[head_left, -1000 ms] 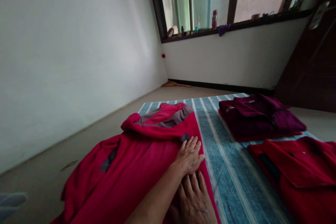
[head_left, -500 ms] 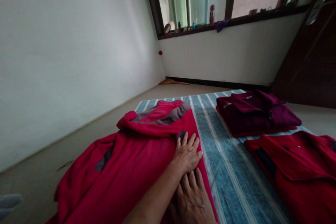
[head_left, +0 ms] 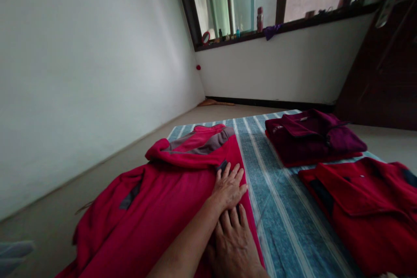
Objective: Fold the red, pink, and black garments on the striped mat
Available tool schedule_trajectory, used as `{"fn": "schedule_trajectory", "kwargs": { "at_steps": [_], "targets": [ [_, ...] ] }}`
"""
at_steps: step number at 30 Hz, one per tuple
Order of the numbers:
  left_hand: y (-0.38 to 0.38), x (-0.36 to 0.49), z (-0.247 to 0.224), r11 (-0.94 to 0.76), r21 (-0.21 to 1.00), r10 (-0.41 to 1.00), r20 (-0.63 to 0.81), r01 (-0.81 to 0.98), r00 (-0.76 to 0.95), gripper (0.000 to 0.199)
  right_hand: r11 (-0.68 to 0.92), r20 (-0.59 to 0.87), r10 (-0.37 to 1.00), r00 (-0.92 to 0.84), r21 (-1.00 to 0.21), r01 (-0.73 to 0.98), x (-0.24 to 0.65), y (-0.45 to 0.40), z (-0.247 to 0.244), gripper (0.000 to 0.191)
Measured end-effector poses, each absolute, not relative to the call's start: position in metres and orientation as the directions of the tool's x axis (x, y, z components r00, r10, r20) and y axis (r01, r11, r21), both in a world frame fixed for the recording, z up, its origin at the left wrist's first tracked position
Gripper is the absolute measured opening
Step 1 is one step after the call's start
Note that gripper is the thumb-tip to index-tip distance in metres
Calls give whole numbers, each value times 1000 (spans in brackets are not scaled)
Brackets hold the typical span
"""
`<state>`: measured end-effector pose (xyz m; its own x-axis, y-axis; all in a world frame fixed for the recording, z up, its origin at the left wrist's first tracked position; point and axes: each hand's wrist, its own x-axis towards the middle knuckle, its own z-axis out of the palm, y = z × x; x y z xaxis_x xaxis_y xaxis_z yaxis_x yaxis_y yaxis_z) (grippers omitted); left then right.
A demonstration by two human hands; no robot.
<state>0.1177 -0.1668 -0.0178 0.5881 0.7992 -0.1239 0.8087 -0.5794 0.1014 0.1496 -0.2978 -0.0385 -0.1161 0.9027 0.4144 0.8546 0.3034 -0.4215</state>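
**Pink top (head_left: 140, 226) approx. half folded (est.)**

L side: sleeve w/ grey patch (head_left: 130, 197) lies loose at outer edge, toward floor (head_left: 42, 213); body spread fairly flat, collar end (head_left: 208, 128) at far end. Judged left to do: this side, then body.

Centre: top lies directly under both hands, on striped cloth (head_left: 270, 208). L hand (head_left: 228, 189) palm down, fingers moderately spread, tips at dark patch (head_left: 222, 166) nr R edge; nothing gripped. R hand (head_left: 235, 247) just behind, nearer the wearer, also palm down; fingers extended, narrower gaps, no grip seen. Fabric runs beyond fingers on far side & well out to L; only a narrow strip shows to R of L thumb. R edge approx. straight, no sleeve sticking out, so that side is prob. folded in (underside hidden, can't confirm).

R side: purple top (head_left: 312, 139) folded, collar up, on red fabric (head_left: 353, 157); nearer, red top (head_left: 374, 234) also folded, collar up. Both apart from hands; both look done.
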Motion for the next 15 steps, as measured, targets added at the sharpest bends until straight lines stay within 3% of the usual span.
{"fn": "schedule_trajectory", "kwargs": {
  "at_steps": [15],
  "targets": [
    [-165,118,-20,-576,74,804,-131,814,581,62,320,506,857,-100,-369,873,149,-297,-40,57]
  ]
}}
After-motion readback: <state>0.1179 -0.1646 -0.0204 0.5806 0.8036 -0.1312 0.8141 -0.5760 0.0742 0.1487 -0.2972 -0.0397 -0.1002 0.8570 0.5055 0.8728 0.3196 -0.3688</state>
